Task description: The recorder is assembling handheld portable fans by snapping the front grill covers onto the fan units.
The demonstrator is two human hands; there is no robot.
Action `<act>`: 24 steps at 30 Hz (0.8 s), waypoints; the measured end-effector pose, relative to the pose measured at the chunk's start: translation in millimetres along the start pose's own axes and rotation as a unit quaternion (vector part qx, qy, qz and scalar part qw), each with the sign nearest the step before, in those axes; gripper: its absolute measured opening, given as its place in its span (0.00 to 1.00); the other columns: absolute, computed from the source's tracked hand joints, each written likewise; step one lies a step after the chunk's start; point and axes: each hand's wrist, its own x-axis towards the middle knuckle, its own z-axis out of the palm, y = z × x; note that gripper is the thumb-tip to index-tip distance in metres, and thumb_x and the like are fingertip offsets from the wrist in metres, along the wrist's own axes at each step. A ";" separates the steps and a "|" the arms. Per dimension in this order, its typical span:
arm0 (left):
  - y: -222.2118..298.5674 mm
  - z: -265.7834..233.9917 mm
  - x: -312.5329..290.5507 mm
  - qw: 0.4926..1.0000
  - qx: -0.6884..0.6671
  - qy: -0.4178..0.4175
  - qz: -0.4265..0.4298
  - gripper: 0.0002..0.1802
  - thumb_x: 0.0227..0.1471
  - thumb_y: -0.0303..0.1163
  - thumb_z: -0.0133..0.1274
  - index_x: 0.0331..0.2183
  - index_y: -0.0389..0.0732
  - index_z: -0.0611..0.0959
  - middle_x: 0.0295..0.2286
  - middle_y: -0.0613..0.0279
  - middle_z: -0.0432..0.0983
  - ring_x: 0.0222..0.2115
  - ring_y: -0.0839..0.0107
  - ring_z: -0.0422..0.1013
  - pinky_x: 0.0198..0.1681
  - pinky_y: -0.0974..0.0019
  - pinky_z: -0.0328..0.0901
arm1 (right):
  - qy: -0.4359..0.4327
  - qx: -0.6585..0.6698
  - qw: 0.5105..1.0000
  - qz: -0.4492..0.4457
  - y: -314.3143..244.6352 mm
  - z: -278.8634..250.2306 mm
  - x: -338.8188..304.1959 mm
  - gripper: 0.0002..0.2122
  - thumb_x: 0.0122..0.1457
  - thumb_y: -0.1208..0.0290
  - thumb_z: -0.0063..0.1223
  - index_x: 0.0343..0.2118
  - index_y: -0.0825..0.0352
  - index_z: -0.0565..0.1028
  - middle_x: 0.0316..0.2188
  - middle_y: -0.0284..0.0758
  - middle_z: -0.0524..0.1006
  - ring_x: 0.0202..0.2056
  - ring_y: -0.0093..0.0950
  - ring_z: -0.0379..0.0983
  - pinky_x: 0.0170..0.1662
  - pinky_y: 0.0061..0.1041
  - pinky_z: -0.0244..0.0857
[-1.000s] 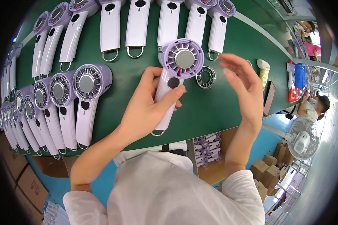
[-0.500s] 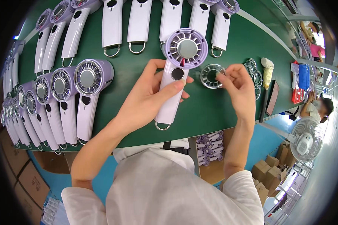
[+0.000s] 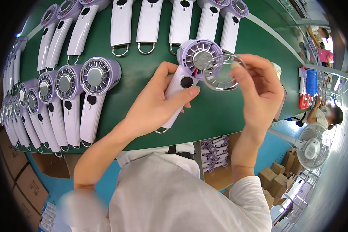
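Note:
My left hand is wrapped round the pale lilac handle of a handheld fan, thumb lying on the handle below its round black window. The fan's purple head points away from me, and a bit of red shows inside it near the handle. Between the thumb and fingers of my right hand is a shiny clear ring cover, tilted and held above the right side of the fan head, partly overlapping it in view. Whether the ring touches the head I cannot tell.
More lilac fans lie in rows on the green table, left and far. A phone-like slab is half hidden behind my right hand. Below stands a box of purple parts; a white standing fan and cartons are right.
My right hand has risen and brought the ring cover left, over the edge of the fan head. The held fan has shifted slightly right and nearer to me.

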 end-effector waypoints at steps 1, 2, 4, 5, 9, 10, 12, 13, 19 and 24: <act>0.6 0.4 -0.2 1.000 0.011 0.008 0.002 0.20 0.58 0.34 0.55 0.46 0.39 0.65 0.36 0.58 0.77 0.30 0.75 0.73 0.33 0.70 0.70 | -0.002 0.000 1.000 -0.001 -0.1 3.9 1.2 0.11 0.54 0.83 0.61 0.41 0.74 0.77 0.34 0.33 0.79 0.33 0.17 0.73 0.38 0.16 0.67; 1.2 0.5 -1.1 1.000 0.021 0.018 0.004 0.21 0.57 0.35 0.57 0.45 0.39 0.65 0.34 0.59 0.77 0.29 0.76 0.72 0.32 0.71 0.69 | -0.012 -0.027 0.999 -0.026 0.5 7.9 3.2 0.11 0.53 0.83 0.62 0.40 0.73 0.77 0.33 0.32 0.79 0.32 0.17 0.72 0.38 0.15 0.66; 2.7 1.8 -2.8 0.998 0.044 0.034 -0.005 0.22 0.56 0.36 0.58 0.45 0.39 0.66 0.32 0.61 0.76 0.29 0.77 0.72 0.31 0.72 0.68 | -0.026 -0.053 0.997 -0.053 2.7 13.3 7.0 0.10 0.53 0.83 0.62 0.39 0.73 0.78 0.32 0.31 0.79 0.31 0.17 0.72 0.37 0.15 0.66; 3.6 2.8 -2.7 0.997 0.068 0.044 -0.015 0.23 0.55 0.37 0.60 0.44 0.39 0.67 0.31 0.63 0.75 0.28 0.78 0.71 0.30 0.73 0.67 | -0.030 -0.081 0.994 -0.068 3.7 14.3 8.6 0.10 0.52 0.82 0.63 0.38 0.72 0.78 0.31 0.31 0.79 0.30 0.17 0.71 0.36 0.15 0.65; -1.8 2.7 -2.1 0.994 0.090 0.051 0.017 0.24 0.53 0.39 0.61 0.43 0.39 0.68 0.30 0.64 0.74 0.27 0.80 0.70 0.29 0.74 0.66 | -0.018 -0.164 0.979 -0.119 2.8 22.1 9.6 0.07 0.52 0.81 0.63 0.35 0.71 0.78 0.27 0.30 0.78 0.27 0.17 0.70 0.33 0.15 0.64; -2.7 2.5 -1.6 0.994 0.086 0.056 0.023 0.25 0.53 0.40 0.62 0.43 0.39 0.68 0.30 0.64 0.75 0.27 0.80 0.70 0.29 0.74 0.66 | -0.021 -0.164 0.979 -0.120 2.7 22.2 9.9 0.07 0.52 0.81 0.63 0.35 0.71 0.78 0.27 0.30 0.78 0.27 0.17 0.70 0.33 0.15 0.64; -2.2 2.6 -1.9 0.994 0.080 0.062 0.028 0.25 0.52 0.41 0.63 0.43 0.39 0.68 0.31 0.64 0.75 0.27 0.80 0.70 0.28 0.74 0.66 | -0.024 -0.159 0.980 -0.116 1.8 20.4 10.6 0.07 0.52 0.81 0.62 0.34 0.70 0.78 0.26 0.31 0.77 0.26 0.18 0.69 0.32 0.16 0.64; -0.2 2.9 -2.6 0.993 0.091 0.065 0.025 0.26 0.52 0.41 0.63 0.43 0.38 0.68 0.31 0.64 0.75 0.27 0.81 0.70 0.28 0.74 0.65 | -0.026 -0.159 0.980 -0.116 0.0 19.5 11.1 0.07 0.52 0.81 0.62 0.34 0.70 0.78 0.26 0.31 0.77 0.26 0.18 0.69 0.32 0.16 0.64; 2.4 3.8 -4.2 0.990 0.111 0.077 0.038 0.27 0.50 0.41 0.65 0.43 0.38 0.69 0.32 0.64 0.75 0.30 0.82 0.69 0.31 0.75 0.65 | -0.062 -0.203 0.969 -0.124 -12.5 18.7 15.1 0.07 0.51 0.82 0.62 0.33 0.70 0.77 0.26 0.32 0.76 0.25 0.20 0.69 0.30 0.18 0.64; 3.9 2.6 -4.6 0.987 0.134 0.079 0.034 0.26 0.50 0.40 0.65 0.43 0.37 0.69 0.34 0.62 0.76 0.32 0.81 0.70 0.34 0.74 0.65 | -0.064 -0.250 0.947 -0.190 -18.6 20.4 16.5 0.09 0.47 0.85 0.63 0.31 0.70 0.76 0.27 0.34 0.73 0.25 0.23 0.69 0.28 0.20 0.64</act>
